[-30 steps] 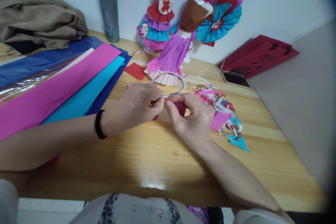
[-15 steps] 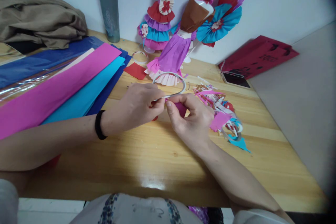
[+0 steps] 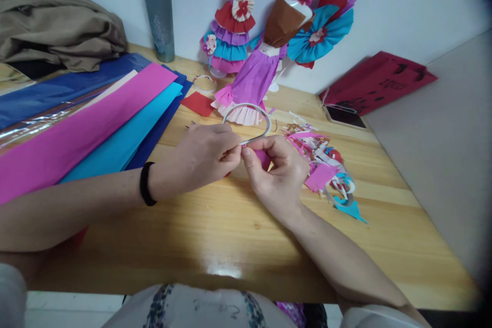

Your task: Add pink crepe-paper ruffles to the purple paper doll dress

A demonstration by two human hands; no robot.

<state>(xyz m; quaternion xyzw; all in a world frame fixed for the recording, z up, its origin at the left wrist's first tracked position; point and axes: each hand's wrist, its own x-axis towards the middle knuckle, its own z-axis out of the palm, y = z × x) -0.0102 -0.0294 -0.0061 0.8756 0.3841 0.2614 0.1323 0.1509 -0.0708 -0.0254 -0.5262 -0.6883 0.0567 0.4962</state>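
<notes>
Presently, in the head view, the left hand point(image 3: 200, 154) is curling its fingers narrowly and seems to be pinching the thin, white-grey round ring point(image 3: 268, 124) (the knuckles are hiding part of this grip). The right hand point(image 3: 279, 174) is pressing thumb and forefinger together, holding a small piece of magenta-pink paper point(image 3: 263, 158). This paper is lying inside the right hand, below the near edge of the ring, and its visible part is sloping from the fingertips toward the palm; its full long axis is hiding from sight. The ring is extending just beyond both hands' fingertips, which are almost meeting. A heap of multicoloured paper scraps point(image 3: 321, 156) is lying beside the right hand.
</notes>
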